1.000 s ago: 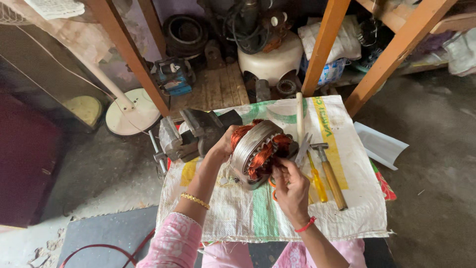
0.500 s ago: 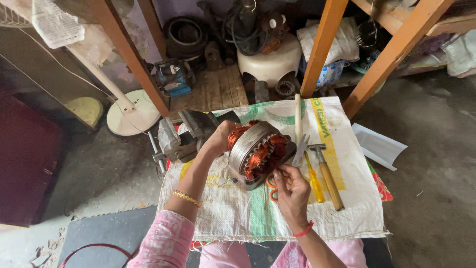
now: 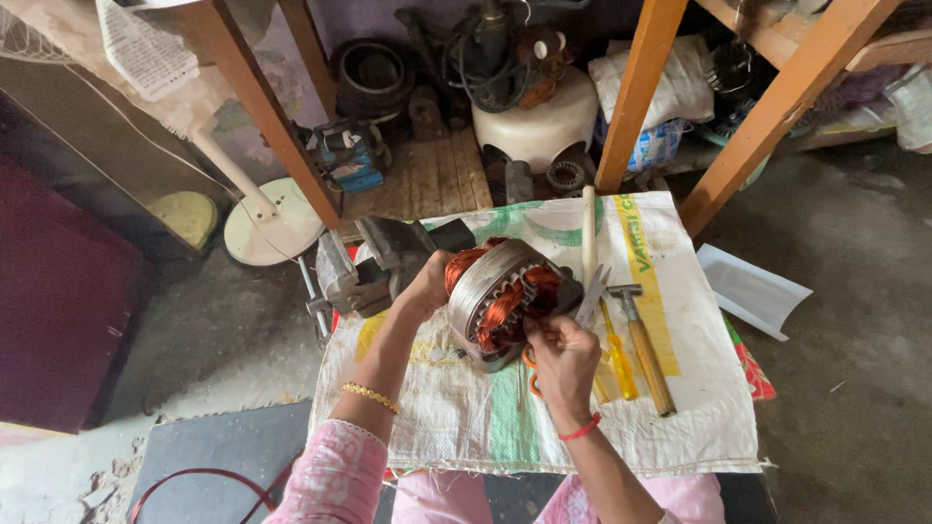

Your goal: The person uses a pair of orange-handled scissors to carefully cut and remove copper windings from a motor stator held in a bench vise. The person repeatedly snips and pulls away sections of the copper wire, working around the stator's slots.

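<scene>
My left hand [image 3: 427, 286] steadies the round steel stator with copper windings [image 3: 497, 303]; my right hand [image 3: 561, 357] fingers pinch something at its face. I should pull gently, keeping the stator steady.

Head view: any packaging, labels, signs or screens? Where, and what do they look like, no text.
Woven sack: spread flat under the tools and hands; white with green and yellow print.
Printed paper sheet: top left, hanging over the fan guard; white with dense dark print.
Plastic bag: behind the orange post; white and blue, crumpled.
No screens or signs.
</scene>
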